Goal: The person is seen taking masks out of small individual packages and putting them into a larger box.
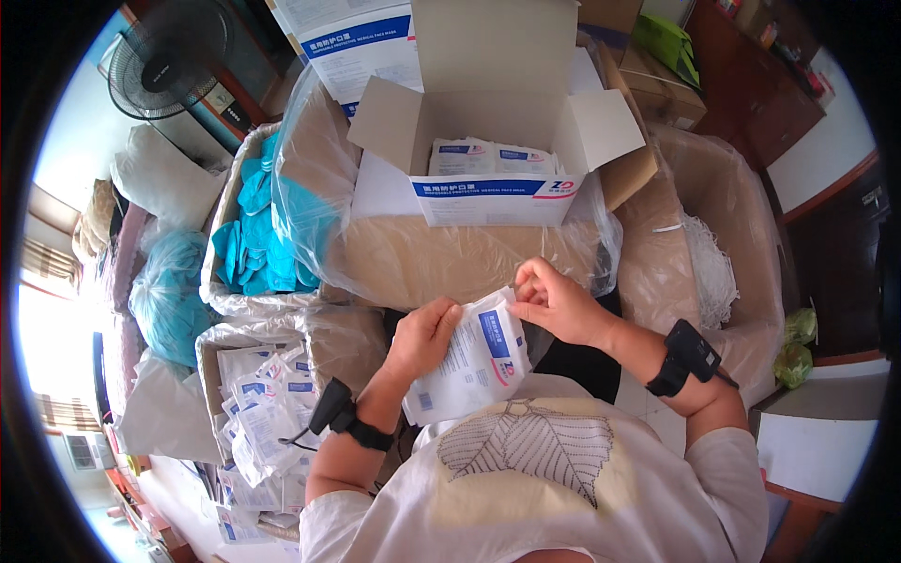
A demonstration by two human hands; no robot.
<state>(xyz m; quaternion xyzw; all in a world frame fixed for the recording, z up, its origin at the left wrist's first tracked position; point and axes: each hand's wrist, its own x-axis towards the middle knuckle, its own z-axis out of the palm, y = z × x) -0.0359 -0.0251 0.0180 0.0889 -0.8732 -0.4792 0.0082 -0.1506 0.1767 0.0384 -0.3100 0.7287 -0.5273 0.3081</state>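
- In the head view, the person's left hand [424, 333] grips the left edge of a small sheaf of flat white rectangular packets with blue printed panels [467, 361], its thumb lying on the upper face.
- The right hand [560, 305] has its thumb and fingers drawn together at the top right corner of the sheaf, seemingly pinching the edge; the exact contact is too small to tell.
- The sheaf is tilted in front of the person's chest, near the white shirt with a leaf print [526, 460].
- Beyond the hands, a white cardboard box with a blue front band [493, 208] has its flaps raised; upright white packets [493, 158] sit inside, side by side.
- The box stands above a large brown carton draped in clear plastic [422, 258].
- To the left, a carton lined with clear plastic [253, 306] holds a heap of turquoise curved pieces [267, 230].
- Nearer the person, another plastic-lined carton [355, 345] contains loose white-and-blue packets [267, 389], jumbled at different angles.
- To the right, a tall brown carton with a plastic liner [751, 192] holds a mass of thin white strands [715, 281].
- At far left, a translucent bag [169, 291] bulges with turquoise material.
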